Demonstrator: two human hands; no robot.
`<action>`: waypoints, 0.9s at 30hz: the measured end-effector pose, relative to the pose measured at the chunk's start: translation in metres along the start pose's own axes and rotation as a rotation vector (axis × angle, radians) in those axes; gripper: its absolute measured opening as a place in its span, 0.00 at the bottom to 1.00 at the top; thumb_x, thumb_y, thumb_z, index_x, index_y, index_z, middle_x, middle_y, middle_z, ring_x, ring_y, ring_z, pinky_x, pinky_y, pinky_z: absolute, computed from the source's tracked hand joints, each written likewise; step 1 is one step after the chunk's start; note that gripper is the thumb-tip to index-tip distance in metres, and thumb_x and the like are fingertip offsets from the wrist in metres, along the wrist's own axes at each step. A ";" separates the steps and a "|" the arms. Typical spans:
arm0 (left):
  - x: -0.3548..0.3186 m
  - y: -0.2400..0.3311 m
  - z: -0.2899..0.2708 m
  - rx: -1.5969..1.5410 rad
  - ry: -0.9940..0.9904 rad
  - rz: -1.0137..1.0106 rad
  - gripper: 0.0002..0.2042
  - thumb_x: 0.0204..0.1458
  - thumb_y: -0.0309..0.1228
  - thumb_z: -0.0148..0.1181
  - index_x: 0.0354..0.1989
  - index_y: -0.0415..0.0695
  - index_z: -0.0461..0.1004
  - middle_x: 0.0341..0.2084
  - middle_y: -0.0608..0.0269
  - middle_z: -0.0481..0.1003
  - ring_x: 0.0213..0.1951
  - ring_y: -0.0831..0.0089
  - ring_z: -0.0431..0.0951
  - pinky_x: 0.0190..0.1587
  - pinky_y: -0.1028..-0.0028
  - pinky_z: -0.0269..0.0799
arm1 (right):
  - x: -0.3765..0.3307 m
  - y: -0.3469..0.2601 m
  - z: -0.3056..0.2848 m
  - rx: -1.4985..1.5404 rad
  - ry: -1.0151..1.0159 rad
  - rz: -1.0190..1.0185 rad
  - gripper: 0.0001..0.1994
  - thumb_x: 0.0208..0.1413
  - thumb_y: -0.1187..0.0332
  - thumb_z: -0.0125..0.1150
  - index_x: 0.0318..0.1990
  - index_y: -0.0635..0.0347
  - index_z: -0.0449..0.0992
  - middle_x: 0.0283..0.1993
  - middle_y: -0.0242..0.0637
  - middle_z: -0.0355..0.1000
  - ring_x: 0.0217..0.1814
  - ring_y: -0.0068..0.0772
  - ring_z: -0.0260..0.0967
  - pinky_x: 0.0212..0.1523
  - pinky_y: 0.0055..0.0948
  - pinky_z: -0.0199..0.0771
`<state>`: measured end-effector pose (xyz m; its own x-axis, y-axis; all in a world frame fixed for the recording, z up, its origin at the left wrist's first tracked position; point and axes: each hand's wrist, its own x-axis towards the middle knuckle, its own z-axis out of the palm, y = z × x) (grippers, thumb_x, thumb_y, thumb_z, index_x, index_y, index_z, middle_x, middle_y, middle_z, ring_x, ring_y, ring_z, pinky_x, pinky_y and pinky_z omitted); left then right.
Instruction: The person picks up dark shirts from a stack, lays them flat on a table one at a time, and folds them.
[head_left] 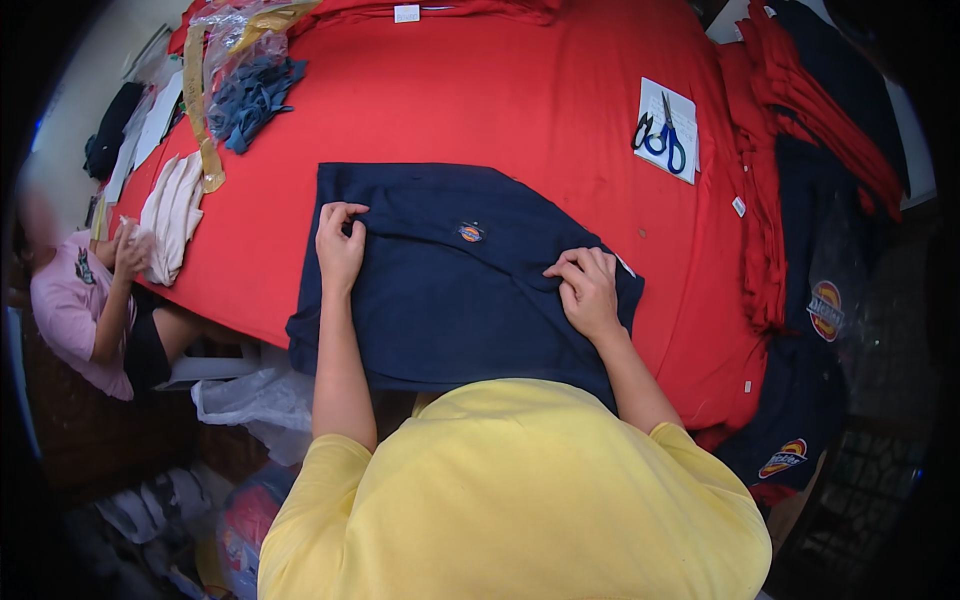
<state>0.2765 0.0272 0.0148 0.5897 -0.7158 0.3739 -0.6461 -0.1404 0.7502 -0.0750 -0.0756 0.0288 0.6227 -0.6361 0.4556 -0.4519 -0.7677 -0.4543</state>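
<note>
A navy garment (440, 310) lies spread on the red cloth in front of me, its near edge hanging against my body. A small orange-and-white emblem (470, 233) sits on its upper middle, and a diagonal crease runs right from there. My left hand (341, 245) is closed, thumb and fingers pinching the fabric near the garment's left side. Over at the right side, beside a small white label (626, 266), my right hand (587, 290) has its fingers bent together on the cloth, gripping a bit of it. Its fingertips press near a fold.
Red fabric (450, 100) covers the table. Scissors (668, 135) rest on white paper (685, 100) at the far right. Stacked red and navy garments (830, 210) line the right side. Blue scraps (250, 100) and white cloth (172, 215) lie left, near a seated person (85, 300).
</note>
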 end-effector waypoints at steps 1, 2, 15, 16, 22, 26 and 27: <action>-0.001 -0.002 0.000 -0.060 0.047 0.017 0.10 0.43 0.15 0.50 0.33 0.37 0.73 0.35 0.61 0.69 0.37 0.70 0.71 0.42 0.74 0.68 | -0.001 0.001 0.001 -0.003 0.003 -0.004 0.10 0.38 0.78 0.56 0.29 0.52 0.77 0.35 0.29 0.69 0.42 0.35 0.65 0.46 0.36 0.58; -0.001 -0.005 0.000 -0.119 0.095 0.034 0.08 0.43 0.15 0.49 0.32 0.36 0.72 0.35 0.61 0.69 0.37 0.70 0.70 0.42 0.76 0.67 | -0.001 0.001 0.001 -0.006 0.006 -0.007 0.10 0.38 0.78 0.56 0.29 0.52 0.77 0.35 0.29 0.69 0.42 0.35 0.65 0.47 0.36 0.58; -0.005 -0.008 0.003 -0.109 0.202 -0.054 0.04 0.51 0.23 0.55 0.34 0.40 0.70 0.23 0.66 0.70 0.22 0.78 0.66 0.27 0.77 0.64 | 0.000 -0.003 0.003 0.013 0.057 -0.026 0.11 0.39 0.80 0.53 0.28 0.54 0.79 0.33 0.29 0.68 0.39 0.33 0.64 0.44 0.32 0.56; -0.005 0.003 0.000 -0.119 0.160 -0.120 0.06 0.52 0.22 0.56 0.38 0.39 0.71 0.25 0.71 0.66 0.27 0.83 0.64 0.32 0.81 0.62 | 0.000 -0.002 0.003 0.009 0.061 -0.024 0.11 0.39 0.80 0.53 0.28 0.54 0.79 0.33 0.30 0.68 0.39 0.33 0.64 0.44 0.32 0.56; -0.004 0.003 -0.002 -0.108 0.138 -0.120 0.07 0.53 0.25 0.56 0.39 0.39 0.74 0.25 0.64 0.72 0.23 0.77 0.68 0.29 0.76 0.66 | -0.003 0.002 0.002 0.005 0.010 -0.005 0.11 0.40 0.77 0.55 0.31 0.52 0.79 0.36 0.32 0.70 0.43 0.37 0.64 0.46 0.37 0.58; -0.004 0.000 -0.002 -0.047 0.162 -0.052 0.08 0.55 0.29 0.54 0.39 0.38 0.74 0.26 0.61 0.73 0.25 0.74 0.71 0.31 0.74 0.67 | -0.003 0.002 0.002 0.003 0.008 0.001 0.12 0.41 0.76 0.54 0.35 0.53 0.78 0.38 0.34 0.71 0.43 0.39 0.64 0.46 0.38 0.58; -0.005 -0.001 -0.001 -0.033 0.175 -0.042 0.09 0.56 0.30 0.54 0.39 0.38 0.74 0.27 0.60 0.73 0.26 0.73 0.72 0.32 0.73 0.68 | -0.003 0.000 0.002 0.003 0.018 0.020 0.13 0.41 0.75 0.55 0.37 0.54 0.78 0.39 0.34 0.71 0.44 0.40 0.64 0.47 0.39 0.58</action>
<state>0.2752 0.0318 0.0128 0.6931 -0.5794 0.4289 -0.6045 -0.1429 0.7837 -0.0758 -0.0738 0.0259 0.6023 -0.6526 0.4597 -0.4621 -0.7546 -0.4659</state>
